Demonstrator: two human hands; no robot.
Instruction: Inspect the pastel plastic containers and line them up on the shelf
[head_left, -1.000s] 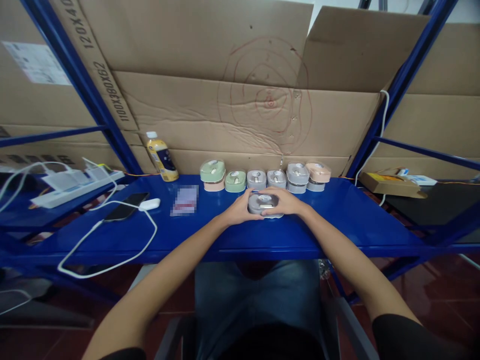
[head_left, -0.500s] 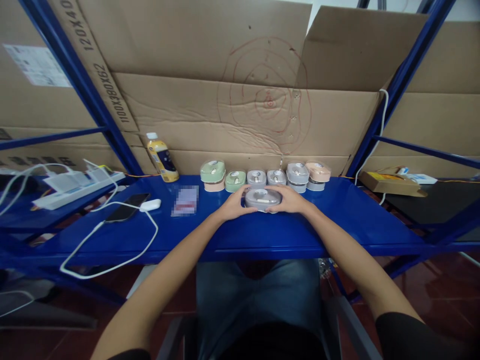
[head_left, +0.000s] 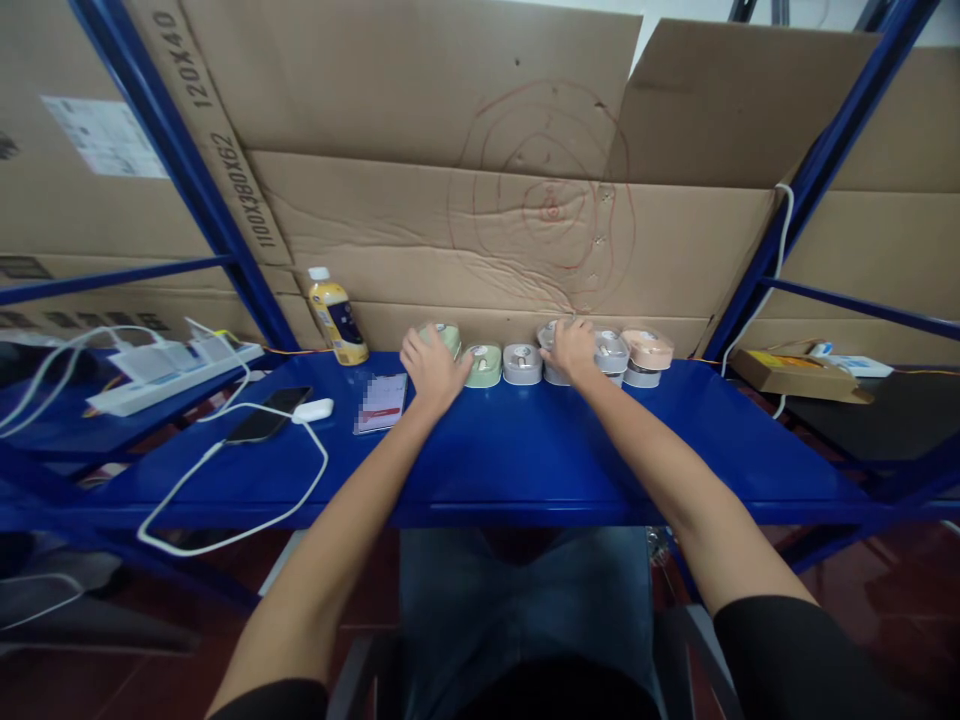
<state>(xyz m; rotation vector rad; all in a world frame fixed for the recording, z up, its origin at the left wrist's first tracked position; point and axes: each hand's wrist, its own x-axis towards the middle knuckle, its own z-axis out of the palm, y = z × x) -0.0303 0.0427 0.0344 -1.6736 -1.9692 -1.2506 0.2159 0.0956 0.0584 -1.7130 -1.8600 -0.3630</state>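
Head view: two lidded containers, one beneath each grip.
The green lidded container (head_left: 450,337) lies under the left grip (head_left: 432,372), whose fingers spread over it; the grey lidded container (head_left: 548,331) lies under the right grip (head_left: 573,350), fingers bent over its top. Whether either grip is clamped or merely resting cannot be told, the hands covering the contact. Between the grips stand a small green box (head_left: 483,367) and a small grey box (head_left: 522,365); just right of the right grip, a grey stack (head_left: 612,352), then a peach-topped stack (head_left: 649,348). Left of the left grip are a bottle (head_left: 340,322) and a phone (head_left: 262,418) on the table (head_left: 510,460). Sound handling probably means thumb and fingers on opposite walls, containers kept level, neighbours unbumped.
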